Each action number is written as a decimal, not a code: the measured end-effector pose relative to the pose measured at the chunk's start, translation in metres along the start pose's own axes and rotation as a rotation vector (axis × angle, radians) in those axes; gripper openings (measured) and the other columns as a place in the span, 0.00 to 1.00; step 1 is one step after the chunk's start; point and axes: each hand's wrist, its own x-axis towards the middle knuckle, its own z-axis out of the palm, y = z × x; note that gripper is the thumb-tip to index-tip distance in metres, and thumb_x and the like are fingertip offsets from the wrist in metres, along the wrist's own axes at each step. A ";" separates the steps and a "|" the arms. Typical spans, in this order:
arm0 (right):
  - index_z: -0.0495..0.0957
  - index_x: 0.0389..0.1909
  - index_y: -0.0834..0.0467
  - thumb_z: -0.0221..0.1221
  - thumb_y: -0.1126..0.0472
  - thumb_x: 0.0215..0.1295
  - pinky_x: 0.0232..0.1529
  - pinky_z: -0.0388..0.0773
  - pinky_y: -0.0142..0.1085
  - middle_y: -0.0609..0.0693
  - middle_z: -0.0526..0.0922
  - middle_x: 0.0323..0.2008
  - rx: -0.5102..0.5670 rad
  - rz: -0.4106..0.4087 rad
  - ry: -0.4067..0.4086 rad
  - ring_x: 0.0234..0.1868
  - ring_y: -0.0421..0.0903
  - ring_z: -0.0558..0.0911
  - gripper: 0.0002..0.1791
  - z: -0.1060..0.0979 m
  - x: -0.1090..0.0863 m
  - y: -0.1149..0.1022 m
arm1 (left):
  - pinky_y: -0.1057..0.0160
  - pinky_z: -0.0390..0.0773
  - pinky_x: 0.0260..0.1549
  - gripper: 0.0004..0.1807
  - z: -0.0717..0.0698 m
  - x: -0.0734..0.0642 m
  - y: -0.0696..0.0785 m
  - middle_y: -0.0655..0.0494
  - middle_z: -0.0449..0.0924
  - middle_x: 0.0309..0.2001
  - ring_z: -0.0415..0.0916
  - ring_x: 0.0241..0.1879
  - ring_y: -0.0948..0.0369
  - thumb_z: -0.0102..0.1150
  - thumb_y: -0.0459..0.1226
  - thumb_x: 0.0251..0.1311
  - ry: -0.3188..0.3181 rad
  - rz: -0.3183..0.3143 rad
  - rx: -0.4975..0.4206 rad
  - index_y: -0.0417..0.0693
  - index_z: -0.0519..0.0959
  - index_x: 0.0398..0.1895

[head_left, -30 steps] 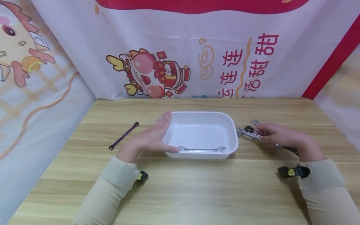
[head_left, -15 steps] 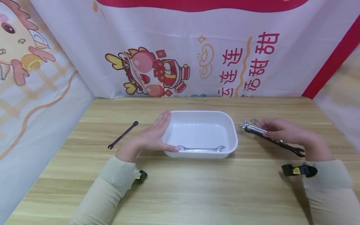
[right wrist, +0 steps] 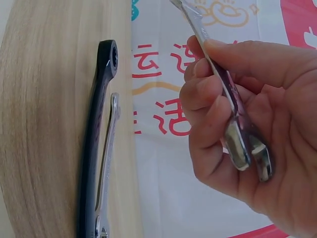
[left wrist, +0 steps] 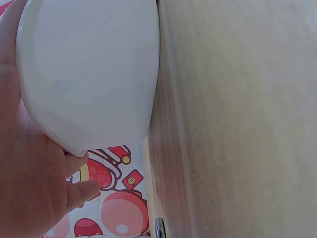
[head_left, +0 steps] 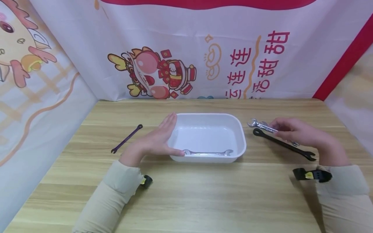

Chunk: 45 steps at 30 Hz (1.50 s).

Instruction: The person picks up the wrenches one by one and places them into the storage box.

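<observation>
My left hand (head_left: 157,139) rests against the left end of a white plastic tray (head_left: 209,114). Its straight fingers lie along the far left corner and its thumb reaches over the near rim. Inside the tray a silver open-end wrench (head_left: 208,154) lies along the near wall. To the right of the tray, my right hand (head_left: 300,131) pinches another silver open-end wrench (right wrist: 225,82) between thumb and fingers, raised over the table in the right wrist view. Close by lie a black combination wrench (head_left: 284,144) and one more silver wrench (right wrist: 107,153), partly hidden by the right hand in the head view.
A slim purple wrench (head_left: 126,139) lies on the wooden table (head_left: 204,197), left of the left hand. Printed cloth (head_left: 218,48) hangs behind the table's far edge and along its sides. Each wrist wears a strapped black camera.
My right hand has raised the silver wrench and drawn slightly right, exposing the whole black wrench, which now lies apart from it. The left hand and tray stay put; the head view shifts slightly.
</observation>
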 end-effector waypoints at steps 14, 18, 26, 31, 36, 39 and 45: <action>0.78 0.50 0.59 0.59 0.65 0.70 0.35 0.78 0.31 0.54 0.82 0.40 -0.021 -0.062 0.033 0.37 0.47 0.77 0.10 -0.002 -0.001 -0.007 | 0.44 0.45 0.76 0.74 0.001 0.002 -0.001 0.62 0.18 0.80 0.20 0.80 0.58 0.68 0.69 0.43 0.002 -0.006 0.002 0.53 0.27 0.80; 0.79 0.50 0.59 0.59 0.65 0.70 0.38 0.78 0.30 0.54 0.83 0.41 -0.025 -0.078 0.034 0.38 0.46 0.77 0.10 -0.005 -0.002 -0.010 | 0.44 0.44 0.76 0.75 0.001 0.001 -0.001 0.61 0.18 0.80 0.20 0.80 0.57 0.67 0.70 0.43 -0.002 -0.004 0.011 0.53 0.27 0.80; 0.80 0.49 0.54 0.59 0.64 0.69 0.40 0.80 0.29 0.52 0.84 0.42 -0.042 -0.117 0.043 0.39 0.46 0.79 0.09 -0.003 -0.004 -0.022 | 0.43 0.45 0.76 0.76 0.001 0.000 0.000 0.62 0.17 0.80 0.20 0.80 0.58 0.65 0.73 0.41 0.001 -0.007 0.014 0.53 0.27 0.80; 0.81 0.49 0.55 0.60 0.66 0.68 0.40 0.80 0.29 0.50 0.84 0.41 -0.060 -0.154 0.056 0.38 0.41 0.79 0.10 0.001 -0.004 -0.027 | 0.45 0.43 0.77 0.76 0.003 0.001 0.000 0.63 0.16 0.79 0.20 0.80 0.59 0.65 0.73 0.41 0.003 -0.009 0.006 0.54 0.26 0.80; 0.81 0.49 0.55 0.61 0.66 0.67 0.42 0.80 0.29 0.48 0.85 0.41 -0.096 -0.173 0.047 0.39 0.37 0.78 0.11 0.006 -0.003 -0.032 | 0.45 0.44 0.77 0.76 0.004 0.003 0.000 0.63 0.17 0.80 0.20 0.80 0.59 0.64 0.74 0.40 -0.007 -0.002 0.000 0.56 0.25 0.79; 0.81 0.49 0.54 0.61 0.65 0.67 0.43 0.80 0.28 0.47 0.84 0.41 -0.100 -0.167 0.034 0.40 0.38 0.79 0.11 0.008 -0.002 -0.037 | 0.44 0.43 0.77 0.76 0.004 0.002 0.002 0.62 0.17 0.80 0.20 0.80 0.58 0.65 0.72 0.42 -0.010 -0.006 -0.002 0.55 0.24 0.79; 0.80 0.49 0.53 0.61 0.63 0.68 0.45 0.80 0.30 0.46 0.85 0.42 -0.095 -0.167 0.022 0.42 0.41 0.80 0.10 0.007 0.001 -0.048 | 0.45 0.42 0.77 0.75 0.002 -0.001 0.002 0.60 0.17 0.80 0.20 0.80 0.57 0.66 0.71 0.43 -0.001 -0.013 0.002 0.53 0.26 0.79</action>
